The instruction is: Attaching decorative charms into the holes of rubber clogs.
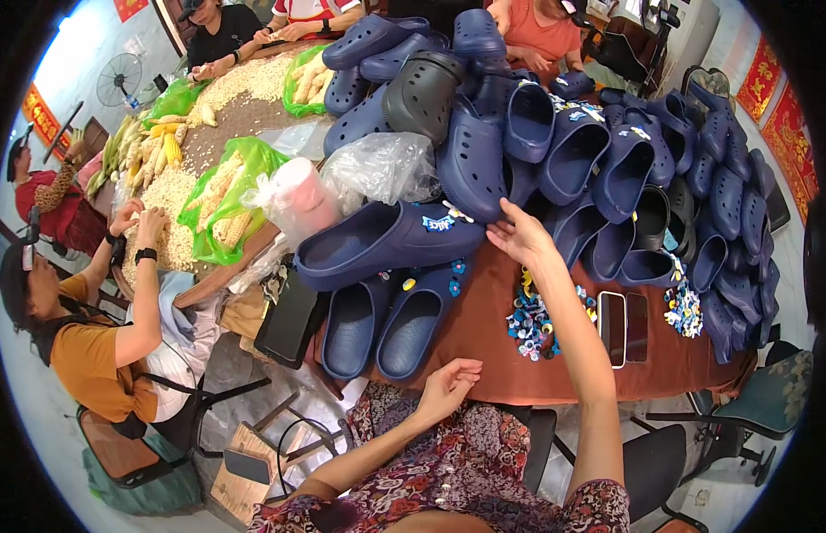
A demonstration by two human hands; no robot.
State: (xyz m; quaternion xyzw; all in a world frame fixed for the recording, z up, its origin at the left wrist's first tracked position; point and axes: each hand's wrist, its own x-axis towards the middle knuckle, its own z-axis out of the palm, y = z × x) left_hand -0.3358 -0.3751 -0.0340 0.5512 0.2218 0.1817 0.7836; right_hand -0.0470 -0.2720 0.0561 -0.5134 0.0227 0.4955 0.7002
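Observation:
My right hand [520,236] reaches over the table with thumb and fingers at the toe of a navy clog [471,160] that leans toe-down on the pile. Just left of those fingers lies another navy clog [364,244] with a blue-and-white charm near its toe. Under it, a pair of navy clogs, including one with several small charms [415,333], rests at the table edge. My left hand [452,388] hovers in front of the brown cloth, fingers loosely apart and nothing in them.
Loose colourful charms [533,324] lie beside two phones [612,329]. More clogs [728,200] heap up at the right. A clear plastic bag [382,169] and a pink-and-white roll [305,197] stand left of the pile. Across the corn table, people handle cobs [226,191].

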